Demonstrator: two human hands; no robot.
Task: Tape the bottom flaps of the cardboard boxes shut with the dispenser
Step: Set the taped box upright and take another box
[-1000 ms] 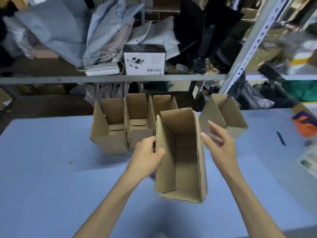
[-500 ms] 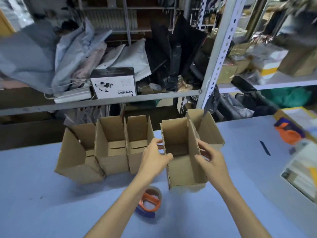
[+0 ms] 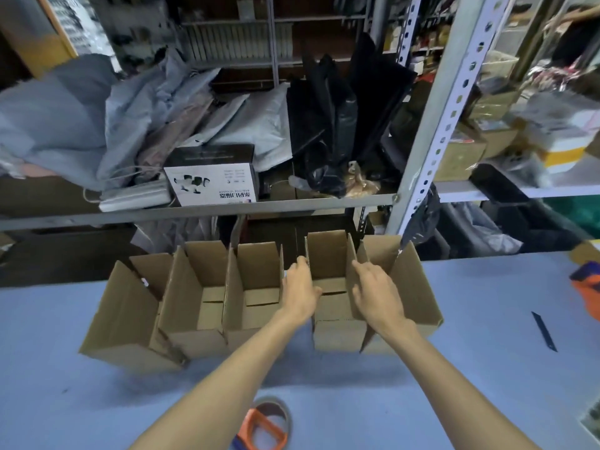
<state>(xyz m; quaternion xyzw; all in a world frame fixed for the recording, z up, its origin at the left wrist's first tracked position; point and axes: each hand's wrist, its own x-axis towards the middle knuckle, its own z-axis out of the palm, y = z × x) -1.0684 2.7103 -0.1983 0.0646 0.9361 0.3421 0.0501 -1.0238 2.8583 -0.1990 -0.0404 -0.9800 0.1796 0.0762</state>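
Several open cardboard boxes stand upright in a row at the far edge of the blue table [image 3: 487, 368]. I hold the fourth box [image 3: 331, 306] from the left between both hands. My left hand [image 3: 300, 292] grips its left wall, thumb inside the box. My right hand [image 3: 376, 297] grips its right wall, which touches the rightmost box [image 3: 412, 287]. The orange tape dispenser [image 3: 264, 425] with a roll of brown tape lies on the table near me, partly behind my left forearm.
A metal shelf rack [image 3: 227, 209] packed with grey bags, a white printed box [image 3: 211, 180] and black bags stands right behind the boxes. A dark blade-like strip [image 3: 543, 331] lies on the table at right, and an orange and blue object [image 3: 587, 287] sits at the right edge.
Both hands carried the box away from me and set it upright into the row, between the third box and the rightmost one. The view has tilted up.
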